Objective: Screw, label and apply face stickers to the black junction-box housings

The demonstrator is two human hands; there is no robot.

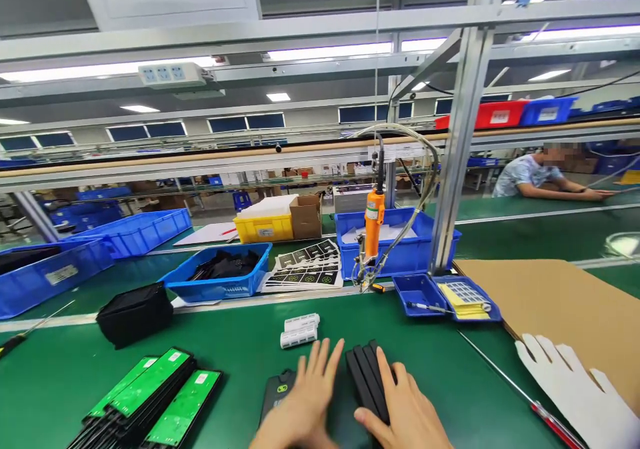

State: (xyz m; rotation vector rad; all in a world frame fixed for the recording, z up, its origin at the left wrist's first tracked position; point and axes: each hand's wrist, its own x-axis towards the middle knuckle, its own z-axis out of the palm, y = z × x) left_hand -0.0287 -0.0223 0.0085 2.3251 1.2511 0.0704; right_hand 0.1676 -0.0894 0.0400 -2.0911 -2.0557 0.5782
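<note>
My left hand (306,396) lies flat on the green table, fingers stretched out, beside a small stack of black ribbed parts (367,377). Part of it rests over a black flat piece with a green logo (276,392). My right hand (407,409) curls round the right side of the black stack, thumb at its near end. Two white ribbed blocks (299,330) lie just beyond my left hand.
Green circuit boards (150,392) are stacked at the near left, behind them a black pouch (134,312) and blue bins (217,272). An orange electric screwdriver (373,226) hangs mid-table. A white glove (580,389) and red-handled screwdriver (550,422) lie right. A person (540,172) sits at the far right.
</note>
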